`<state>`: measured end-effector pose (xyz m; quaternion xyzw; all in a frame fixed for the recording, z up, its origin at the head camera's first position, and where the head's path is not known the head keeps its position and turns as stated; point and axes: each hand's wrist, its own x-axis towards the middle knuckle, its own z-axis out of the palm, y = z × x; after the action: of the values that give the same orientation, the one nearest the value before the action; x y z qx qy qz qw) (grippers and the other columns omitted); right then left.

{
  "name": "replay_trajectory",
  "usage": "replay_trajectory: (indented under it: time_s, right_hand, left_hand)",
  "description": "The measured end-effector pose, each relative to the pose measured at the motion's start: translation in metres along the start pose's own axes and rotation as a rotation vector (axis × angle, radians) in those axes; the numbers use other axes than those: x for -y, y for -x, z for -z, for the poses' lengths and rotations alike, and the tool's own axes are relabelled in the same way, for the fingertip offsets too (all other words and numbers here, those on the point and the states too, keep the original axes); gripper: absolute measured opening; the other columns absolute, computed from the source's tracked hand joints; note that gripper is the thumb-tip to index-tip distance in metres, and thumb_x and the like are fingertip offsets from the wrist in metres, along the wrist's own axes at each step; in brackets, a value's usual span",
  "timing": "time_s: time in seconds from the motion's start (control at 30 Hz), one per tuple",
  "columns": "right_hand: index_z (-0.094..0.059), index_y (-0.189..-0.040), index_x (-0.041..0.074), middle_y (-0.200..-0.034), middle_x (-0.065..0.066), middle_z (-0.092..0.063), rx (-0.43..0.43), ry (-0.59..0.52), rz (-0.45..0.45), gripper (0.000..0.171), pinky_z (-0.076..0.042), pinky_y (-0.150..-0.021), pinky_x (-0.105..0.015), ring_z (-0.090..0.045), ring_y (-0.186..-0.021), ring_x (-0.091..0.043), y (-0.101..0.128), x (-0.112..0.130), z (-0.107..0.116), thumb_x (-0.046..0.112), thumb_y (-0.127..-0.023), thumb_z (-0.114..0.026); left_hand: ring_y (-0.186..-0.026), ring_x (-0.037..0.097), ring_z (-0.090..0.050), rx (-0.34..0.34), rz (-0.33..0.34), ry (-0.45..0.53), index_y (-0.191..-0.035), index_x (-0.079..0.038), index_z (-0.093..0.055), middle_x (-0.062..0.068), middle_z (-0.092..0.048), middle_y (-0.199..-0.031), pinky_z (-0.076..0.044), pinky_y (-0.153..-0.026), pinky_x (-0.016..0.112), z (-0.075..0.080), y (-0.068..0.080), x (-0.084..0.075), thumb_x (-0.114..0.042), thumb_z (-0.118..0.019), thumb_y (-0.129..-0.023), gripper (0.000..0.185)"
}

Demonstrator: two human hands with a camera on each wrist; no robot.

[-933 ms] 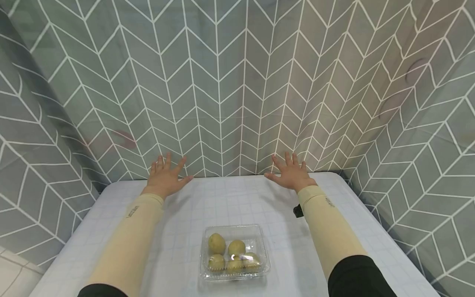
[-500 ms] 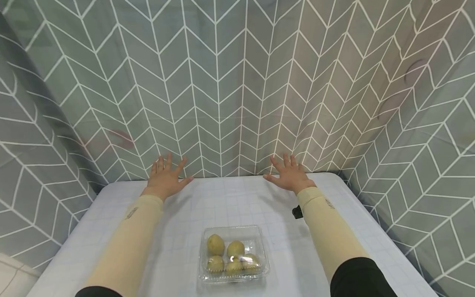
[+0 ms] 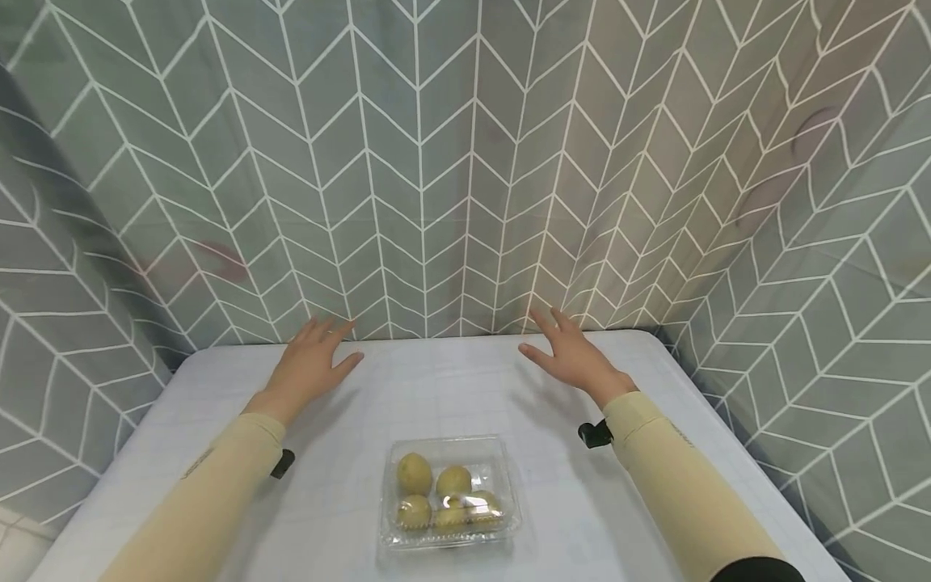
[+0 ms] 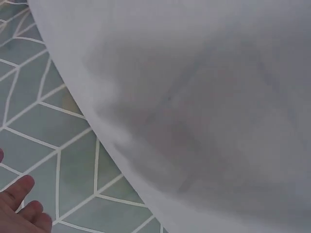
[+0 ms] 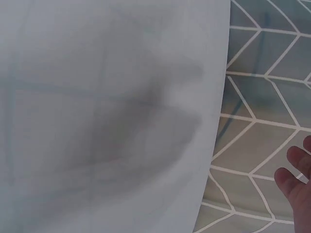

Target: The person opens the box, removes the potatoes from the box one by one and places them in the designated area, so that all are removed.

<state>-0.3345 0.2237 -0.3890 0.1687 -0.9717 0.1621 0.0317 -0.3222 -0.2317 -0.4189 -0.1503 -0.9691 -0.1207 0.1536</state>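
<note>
My left hand and right hand are held apart above the far part of the white table, fingers extended, thumbs set wide and pointing inward; each casts a soft shadow on the surface. At the wrists, a small black device shows under the left cream sleeve and another under the right cream sleeve. Between my forearms, nearer to me and well apart from both hands, sits a clear plastic container holding round yellow fruits. Beyond the table edge hangs a grey-green curtain patterned with white chevrons.
</note>
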Motion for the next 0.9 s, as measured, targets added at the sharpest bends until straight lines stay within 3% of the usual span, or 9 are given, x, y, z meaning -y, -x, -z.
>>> replay_trajectory:
  time_s: [0.2,0.5,0.9]
  right_hand:
    - [-0.025,-0.158,0.026,-0.160,-0.020,-0.019,-0.038,-0.038,0.049,0.078,-0.034,-0.106,-0.066,-0.026,-0.142,-0.044,0.014,0.005,-0.007,0.070,-0.095,-0.041]
    - [-0.031,-0.156,0.022,-0.154,-0.021,-0.030,-0.068,-0.081,0.097,0.077,-0.037,-0.106,-0.062,-0.036,-0.137,-0.042,0.036,0.012,-0.020,0.068,-0.096,-0.042]
    - [-0.036,-0.154,0.023,-0.147,-0.012,-0.040,-0.083,-0.150,0.141,0.070,-0.042,-0.105,-0.053,-0.047,-0.130,-0.033,0.073,0.032,-0.029,0.063,-0.097,-0.046]
  left_hand:
    - [-0.133,0.051,-0.034,-0.044,0.014,0.101,-0.146,-0.008,-0.046,0.026,-0.043,-0.143,-0.032,-0.107,0.065,0.002,0.021,-0.004,-0.048,-0.056,-0.099,0.062]
    - [-0.126,0.047,-0.044,-0.023,0.039,0.252,-0.147,-0.010,-0.047,0.024,-0.047,-0.139,-0.038,-0.102,0.064,0.001,0.058,-0.022,-0.049,-0.053,-0.100,0.061]
    - [-0.124,0.042,-0.050,-0.022,0.053,0.331,-0.145,-0.013,-0.049,0.019,-0.048,-0.140,-0.043,-0.099,0.062,0.003,0.098,-0.048,-0.050,-0.055,-0.099,0.059]
